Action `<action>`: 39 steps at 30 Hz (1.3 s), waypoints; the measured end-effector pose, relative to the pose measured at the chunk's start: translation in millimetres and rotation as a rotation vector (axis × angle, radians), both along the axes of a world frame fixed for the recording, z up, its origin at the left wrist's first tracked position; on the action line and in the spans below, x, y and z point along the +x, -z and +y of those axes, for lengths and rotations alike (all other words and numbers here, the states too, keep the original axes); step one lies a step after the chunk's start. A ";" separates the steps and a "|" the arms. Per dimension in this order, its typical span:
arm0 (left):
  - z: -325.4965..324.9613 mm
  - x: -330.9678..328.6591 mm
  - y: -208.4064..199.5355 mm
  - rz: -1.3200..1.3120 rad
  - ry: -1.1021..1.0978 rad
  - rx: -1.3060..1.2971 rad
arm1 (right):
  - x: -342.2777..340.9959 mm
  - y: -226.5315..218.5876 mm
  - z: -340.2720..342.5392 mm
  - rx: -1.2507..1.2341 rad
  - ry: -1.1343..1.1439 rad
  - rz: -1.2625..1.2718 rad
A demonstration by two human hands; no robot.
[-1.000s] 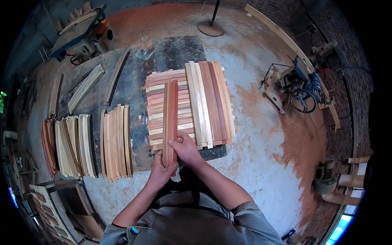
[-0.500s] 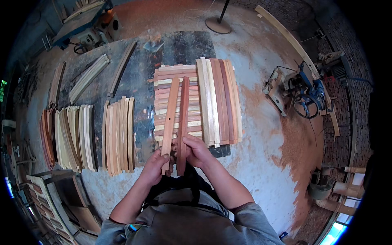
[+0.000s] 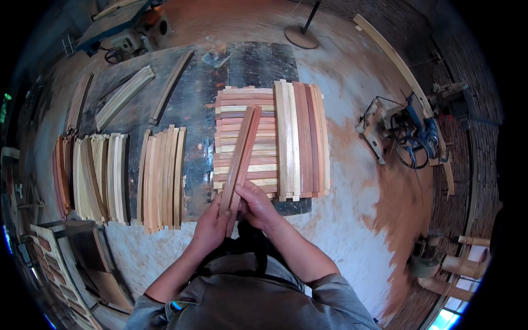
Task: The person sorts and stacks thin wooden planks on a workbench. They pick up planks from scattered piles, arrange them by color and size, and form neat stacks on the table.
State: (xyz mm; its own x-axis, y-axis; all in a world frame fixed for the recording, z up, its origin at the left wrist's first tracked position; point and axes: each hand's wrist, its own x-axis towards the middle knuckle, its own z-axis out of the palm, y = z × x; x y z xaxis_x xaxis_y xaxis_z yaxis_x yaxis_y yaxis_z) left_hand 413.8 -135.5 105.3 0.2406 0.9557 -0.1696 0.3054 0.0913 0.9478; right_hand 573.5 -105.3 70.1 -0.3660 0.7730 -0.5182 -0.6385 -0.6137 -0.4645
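Observation:
Two long reddish-brown wooden strips (image 3: 242, 154) lie side by side in my hands, tilted with their far ends over the stacked wood. My left hand (image 3: 212, 223) is closed round their near ends from the left. From the right, my right hand (image 3: 256, 203) grips them a little farther up, thumb on top. Beneath their far ends is a layered stack of crosswise strips (image 3: 228, 137) in pinks, creams and browns. On its right part several lengthwise strips (image 3: 283, 137) rest, pale to dark red. The undersides of both hands are hidden.
To the left on the dark table (image 3: 196, 148) lie a row of light brown strips (image 3: 162, 181) and a mixed row (image 3: 102, 179). Loose strips (image 3: 125, 96) are farther back. A blue machine with a handwheel (image 3: 412, 143) stands right; a saw-like machine (image 3: 115, 30) stands far left.
The two strips were apart in a narrow V and are now together, almost parallel. My hands have drawn closer to each other. The view has shifted slightly.

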 end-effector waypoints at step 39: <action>63.0 -614.4 18.2 1.161 -1.253 -0.137 | -72.5 -35.6 9.9 0.087 -0.303 -0.827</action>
State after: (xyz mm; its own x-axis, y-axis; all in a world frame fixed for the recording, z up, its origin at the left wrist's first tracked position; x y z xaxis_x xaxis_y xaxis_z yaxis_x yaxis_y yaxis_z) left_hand -200.6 -72.5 87.1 -0.8858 0.4146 0.2083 0.4591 0.8485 0.2634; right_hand 501.0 -95.4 105.7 -0.0954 0.7527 -0.6514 0.1068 -0.6428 -0.7585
